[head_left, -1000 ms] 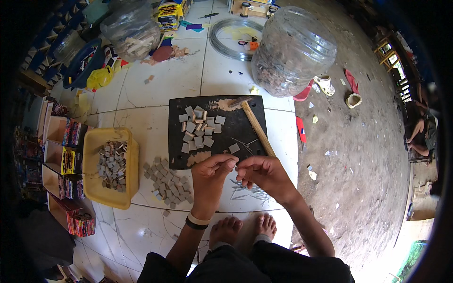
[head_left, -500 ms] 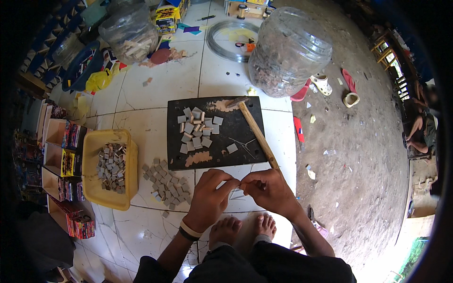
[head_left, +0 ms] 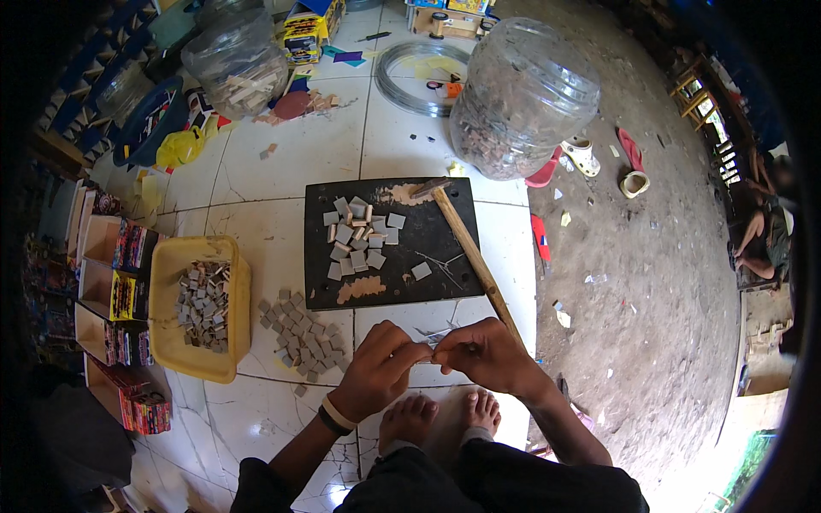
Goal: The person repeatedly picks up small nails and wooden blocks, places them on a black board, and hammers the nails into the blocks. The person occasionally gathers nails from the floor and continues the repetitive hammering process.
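Observation:
My left hand (head_left: 380,368) and my right hand (head_left: 496,361) meet fingertip to fingertip above the white tiles, just in front of my feet. Both are closed in a pinch, and whatever sits between the fingers is too small to make out. Beyond them lies a black board (head_left: 428,224) bearing a heap of small grey-faced wooden squares (head_left: 359,238). A hammer (head_left: 470,244) rests across the board's right side, its wooden handle pointing toward my right hand. Thin wire pieces (head_left: 438,330) lie on the tiles just behind my fingers.
More grey squares (head_left: 304,338) are piled left of my left hand, beside a yellow tub (head_left: 243,299) holding others. Small printed boxes (head_left: 128,295) line the far left. A large clear plastic jar (head_left: 526,98) and a wire coil (head_left: 389,90) stand beyond the board.
Both hands have come slightly nearer to my body, still pinched together, and the wire pieces behind them show more. The hammer, board and piles stay in place.

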Demonstrator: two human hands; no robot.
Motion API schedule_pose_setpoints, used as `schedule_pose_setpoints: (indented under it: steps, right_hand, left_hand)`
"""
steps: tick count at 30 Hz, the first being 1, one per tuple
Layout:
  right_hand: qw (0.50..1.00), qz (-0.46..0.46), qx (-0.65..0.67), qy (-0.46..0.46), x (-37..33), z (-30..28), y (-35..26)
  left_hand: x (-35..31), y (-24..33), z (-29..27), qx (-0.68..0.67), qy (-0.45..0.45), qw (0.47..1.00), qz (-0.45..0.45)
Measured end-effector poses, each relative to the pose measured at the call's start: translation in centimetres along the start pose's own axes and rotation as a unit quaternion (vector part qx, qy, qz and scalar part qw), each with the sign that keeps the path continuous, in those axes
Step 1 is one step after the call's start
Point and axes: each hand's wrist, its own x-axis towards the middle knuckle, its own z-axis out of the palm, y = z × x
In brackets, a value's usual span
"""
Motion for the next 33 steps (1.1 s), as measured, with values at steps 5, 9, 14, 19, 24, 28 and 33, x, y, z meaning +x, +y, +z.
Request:
schedule_pose_setpoints:
  steps: [5,9,14,19,24,28,33]
  right_hand:
    - [0.995,-0.041,-0.083,0.022,-0.6,0.0,-0.8]
    - [0.975,-0.117,-0.185,0.044,-1.2,0.5,-1.4]
    - [0.974,-0.135,-0.181,0.011,-1.4,0.3,-1.8]
    - [0.979,-0.121,-0.165,0.003,-1.2,0.3,-1.4]
    - [0.975,-0.129,-0.18,0.015,-1.3,0.8,-0.8]
    - [0.973,-0.147,-0.18,-0.005,-1.4,0.6,-0.6]
    - [0.975,-0.146,-0.164,-0.027,-1.3,0.3,-1.3]
  left_hand:
    - [1.2,0.5,-0.8,-0.055,-0.058,0.991,-0.107]
    - [1.3,1.7,-1.6,-0.115,-0.101,0.961,-0.231]
    - [0.8,2.6,-1.9,-0.244,-0.13,0.888,-0.368]
    - [0.2,2.9,-1.1,-0.176,-0.094,0.935,-0.292]
    - [-0.1,3.1,-0.7,-0.069,-0.078,0.978,-0.18]
    - [-0.2,3.1,-1.3,-0.072,-0.122,0.981,-0.134]
    - [0.2,2.7,-1.7,-0.1,-0.13,0.978,-0.127]
